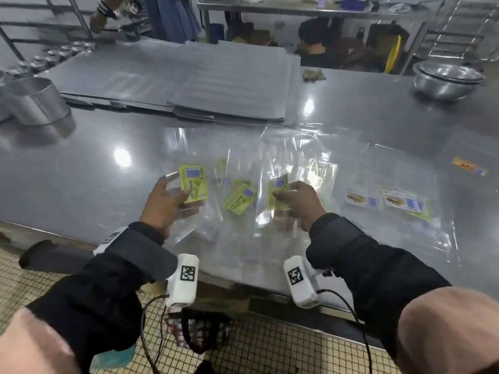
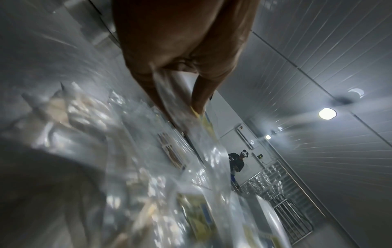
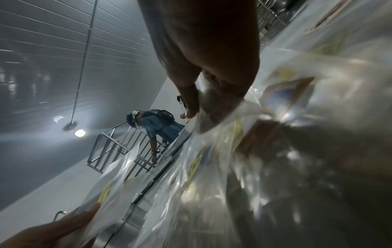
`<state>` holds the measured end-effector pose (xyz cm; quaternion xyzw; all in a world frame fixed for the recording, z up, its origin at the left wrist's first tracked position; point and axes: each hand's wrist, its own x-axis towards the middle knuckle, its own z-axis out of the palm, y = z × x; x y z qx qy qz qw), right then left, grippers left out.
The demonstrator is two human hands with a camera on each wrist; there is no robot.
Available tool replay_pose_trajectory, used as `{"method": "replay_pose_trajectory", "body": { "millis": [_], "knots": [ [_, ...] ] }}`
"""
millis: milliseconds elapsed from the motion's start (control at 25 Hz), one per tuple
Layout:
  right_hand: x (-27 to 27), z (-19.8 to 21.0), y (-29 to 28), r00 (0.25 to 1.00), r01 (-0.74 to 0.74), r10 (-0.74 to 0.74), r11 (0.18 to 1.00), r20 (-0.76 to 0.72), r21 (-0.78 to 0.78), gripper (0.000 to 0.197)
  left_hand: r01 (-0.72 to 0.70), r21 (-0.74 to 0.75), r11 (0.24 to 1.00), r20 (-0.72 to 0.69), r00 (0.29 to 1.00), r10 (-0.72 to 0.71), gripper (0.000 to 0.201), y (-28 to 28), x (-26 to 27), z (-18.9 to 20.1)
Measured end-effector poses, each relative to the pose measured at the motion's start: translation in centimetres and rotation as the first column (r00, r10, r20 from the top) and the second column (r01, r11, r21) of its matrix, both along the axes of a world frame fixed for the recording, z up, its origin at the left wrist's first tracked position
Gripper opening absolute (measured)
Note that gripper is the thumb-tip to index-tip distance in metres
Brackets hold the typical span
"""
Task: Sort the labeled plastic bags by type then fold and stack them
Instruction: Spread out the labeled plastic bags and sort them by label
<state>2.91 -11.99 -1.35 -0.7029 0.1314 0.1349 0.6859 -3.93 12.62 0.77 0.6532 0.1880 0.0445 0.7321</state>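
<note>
Head view: left hand (image 1: 164, 203) pinches a clear bag with green label (image 1: 193, 184) reading "KEK PANDAN", right hand (image 1: 299, 202) pinches a second green-label bag (image 1: 278, 194), and a loose green-label bag (image 1: 240, 198) lies on the steel table (image 1: 81, 157) between them; bread-picture bags (image 1: 386, 199) sit right of the right hand, with metal bowls (image 1: 448, 79) far behind them. Left wrist view: thumb and fingers (image 2: 199, 99) clamp blurred clear plastic, writing unreadable. Right wrist view: fingers (image 3: 191, 107) pinch crinkled plastic, labels blurred.

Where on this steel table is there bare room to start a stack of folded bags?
Bare steel lies left of the left hand, toward the metal ring, and far right below the bowls. Between the hands and around the white-labelled bags it is crowded.
</note>
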Motion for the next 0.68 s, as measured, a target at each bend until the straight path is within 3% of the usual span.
{"method": "replay_pose_trajectory", "body": {
  "millis": [120,200,280,400,520,680],
  "knots": [
    [0.7,-1.0,2.0,1.000,0.008,0.000,0.957,0.027,-0.290,0.030,0.014,-0.026,1.000,-0.036,0.999,-0.015,0.045,2.7,1.1,-0.5],
    [1.3,-1.7,3.5,0.995,-0.049,0.090,0.842,0.051,-0.538,0.030,0.035,-0.045,0.998,-0.052,0.998,-0.037,0.045,3.8,1.9,-1.0],
    [1.7,-2.0,4.7,0.987,-0.104,0.160,0.720,0.019,-0.687,0.027,0.072,-0.055,0.996,-0.057,0.996,-0.075,0.046,4.4,2.5,-1.5],
    [2.3,-2.5,6.4,0.996,-0.076,0.079,0.667,-0.031,-0.741,0.064,0.132,-0.065,0.989,-0.068,0.988,-0.137,0.045,5.7,3.2,-2.3],
    [2.6,-2.4,7.4,0.997,0.050,-0.073,0.747,-0.008,-0.662,0.088,0.163,-0.073,0.984,-0.084,0.982,-0.169,0.044,7.1,3.6,-3.1],
    [3.1,-1.9,8.2,0.988,0.099,-0.154,0.739,-0.024,-0.666,0.096,0.199,-0.041,0.979,-0.106,0.973,-0.203,0.041,8.1,4.1,-4.2]
  ]
}}
